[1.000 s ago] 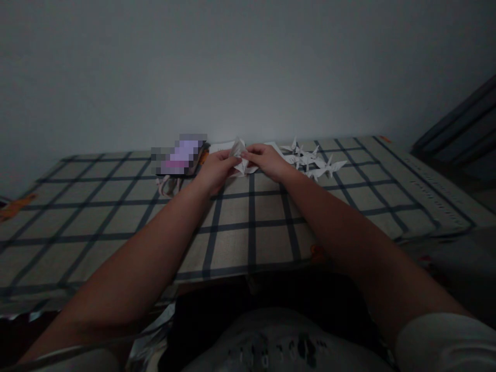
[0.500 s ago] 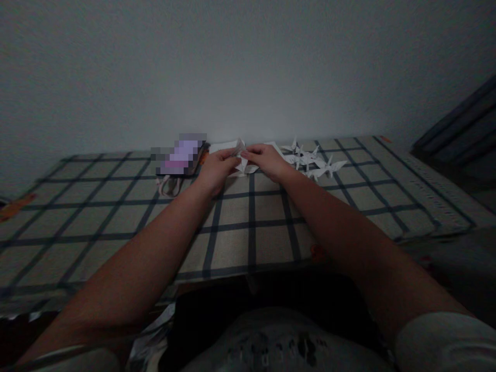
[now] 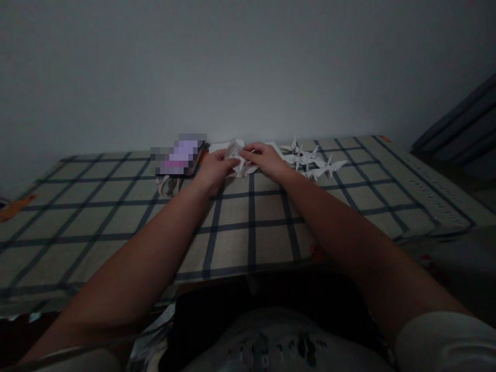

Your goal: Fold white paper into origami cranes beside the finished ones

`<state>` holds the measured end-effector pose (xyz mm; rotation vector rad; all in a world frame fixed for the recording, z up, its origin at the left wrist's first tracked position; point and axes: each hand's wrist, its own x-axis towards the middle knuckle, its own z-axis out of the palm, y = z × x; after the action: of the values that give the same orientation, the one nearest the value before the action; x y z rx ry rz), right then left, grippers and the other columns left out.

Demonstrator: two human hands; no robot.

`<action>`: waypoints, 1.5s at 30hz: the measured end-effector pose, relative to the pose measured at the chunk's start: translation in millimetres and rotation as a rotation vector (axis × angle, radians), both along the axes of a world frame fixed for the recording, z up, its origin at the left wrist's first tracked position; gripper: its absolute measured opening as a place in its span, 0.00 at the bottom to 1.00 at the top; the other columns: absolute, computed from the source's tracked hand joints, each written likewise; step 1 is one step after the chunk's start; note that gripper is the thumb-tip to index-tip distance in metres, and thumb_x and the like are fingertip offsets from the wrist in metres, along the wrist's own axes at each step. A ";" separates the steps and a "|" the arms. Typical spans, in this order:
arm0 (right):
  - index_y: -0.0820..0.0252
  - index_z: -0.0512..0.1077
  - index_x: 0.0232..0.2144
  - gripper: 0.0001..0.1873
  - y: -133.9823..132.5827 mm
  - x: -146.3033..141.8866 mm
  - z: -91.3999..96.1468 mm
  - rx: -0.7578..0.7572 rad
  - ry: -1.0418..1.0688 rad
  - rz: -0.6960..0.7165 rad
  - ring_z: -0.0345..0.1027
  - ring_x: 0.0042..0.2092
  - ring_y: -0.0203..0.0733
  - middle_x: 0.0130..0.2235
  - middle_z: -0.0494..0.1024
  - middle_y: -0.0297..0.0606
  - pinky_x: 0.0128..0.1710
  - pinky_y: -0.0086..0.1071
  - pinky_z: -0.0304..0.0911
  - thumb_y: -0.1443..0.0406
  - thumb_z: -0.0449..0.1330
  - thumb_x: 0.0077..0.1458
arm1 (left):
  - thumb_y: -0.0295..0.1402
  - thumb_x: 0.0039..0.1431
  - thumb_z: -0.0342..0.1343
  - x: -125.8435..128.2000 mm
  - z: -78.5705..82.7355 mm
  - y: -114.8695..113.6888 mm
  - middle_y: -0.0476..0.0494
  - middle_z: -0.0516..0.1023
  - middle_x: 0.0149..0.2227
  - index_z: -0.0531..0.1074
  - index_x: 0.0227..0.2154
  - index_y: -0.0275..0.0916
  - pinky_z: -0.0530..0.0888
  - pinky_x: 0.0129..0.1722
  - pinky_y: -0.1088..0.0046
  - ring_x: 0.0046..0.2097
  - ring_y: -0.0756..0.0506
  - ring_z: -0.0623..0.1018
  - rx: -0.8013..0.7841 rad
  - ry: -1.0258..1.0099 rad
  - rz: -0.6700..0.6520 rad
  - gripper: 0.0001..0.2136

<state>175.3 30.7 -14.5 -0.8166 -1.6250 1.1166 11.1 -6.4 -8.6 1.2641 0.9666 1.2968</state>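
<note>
A partly folded piece of white paper [image 3: 234, 150] is held between both hands, low over the far middle of the table. My left hand [image 3: 214, 168] pinches its left side between thumb and fingers. From the right, my right hand [image 3: 265, 159] grips it with thumb and forefinger close together. The fingers hide part of the folds. White paper sheets [image 3: 276, 149] lie behind and beneath the hands. Several folded paper cranes [image 3: 329, 166] rest just right of my right hand.
A phone [image 3: 182, 155] with a blurred purple screen leans left of the hands, a looped strap [image 3: 169, 185] in front of it. Checked cloth [image 3: 232, 243] covers the table. A pale wall [image 3: 248, 72] rises along the back, and dark striped fabric [image 3: 461, 121] hangs at right.
The paper between my hands has opened out or turned slightly, showing more of its surface above my left thumb. Both hands have barely shifted. The cranes and phone stay put.
</note>
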 end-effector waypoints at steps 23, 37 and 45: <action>0.61 0.75 0.32 0.10 -4.1 2.3 6.9 -0.017 0.046 -0.030 0.66 0.31 0.34 0.30 0.76 0.32 0.35 0.30 0.64 0.60 0.66 0.51 | 0.27 0.41 0.63 -1.3 3.1 -3.6 0.43 0.80 0.28 0.78 0.27 0.34 0.71 0.31 0.74 0.28 0.49 0.75 -0.139 0.231 -0.036 0.07; 0.59 0.70 0.29 0.14 -1.3 2.6 7.1 0.024 -0.002 -0.127 0.62 0.30 0.33 0.27 0.70 0.29 0.32 0.28 0.60 0.55 0.66 0.54 | 0.24 0.40 0.63 3.0 6.1 -9.7 0.43 0.78 0.25 0.77 0.20 0.38 0.70 0.27 0.73 0.26 0.50 0.73 -0.206 0.259 -0.065 0.03; 0.57 0.72 0.39 0.12 -2.2 1.0 6.3 -0.026 0.027 -0.071 0.64 0.29 0.31 0.31 0.74 0.30 0.30 0.26 0.63 0.56 0.65 0.57 | 0.26 0.38 0.65 0.3 4.0 -2.5 0.44 0.79 0.27 0.78 0.27 0.35 0.74 0.31 0.73 0.29 0.48 0.76 -0.111 0.098 0.021 0.08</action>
<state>176.3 28.5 -8.2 -0.8660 -1.5504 1.0968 11.4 -8.9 -4.6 1.2437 1.1086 1.1899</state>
